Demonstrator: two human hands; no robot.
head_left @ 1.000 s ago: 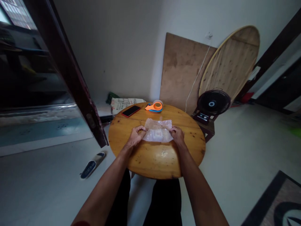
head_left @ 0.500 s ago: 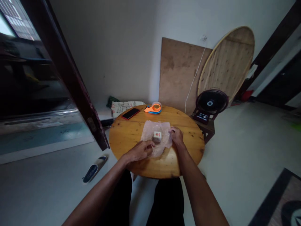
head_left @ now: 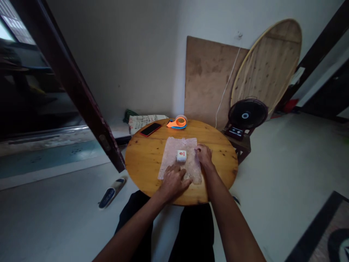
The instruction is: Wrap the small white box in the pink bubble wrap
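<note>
A small white box [head_left: 181,156] with a red mark sits on a sheet of pinkish bubble wrap [head_left: 170,153], which lies spread on the round wooden table [head_left: 141,156]. My left hand [head_left: 174,181] rests on the near part of the wrap, just below the box, with its fingers spread. At the wrap's right edge, my right hand [head_left: 203,154] has its fingers bent together on the film, pinching it.
An orange and blue tape dispenser [head_left: 177,122] and a red-edged phone [head_left: 151,129] lie at the table's back. A black fan [head_left: 247,114] stands on a stool to the right. Boards lean on the wall; a shoe [head_left: 111,193] is on the floor, left.
My left hand has moved right and toward me, its fingers now spread over the wrap. The wrap lies flatter and wider at its near side. My right hand remains at the right edge.
</note>
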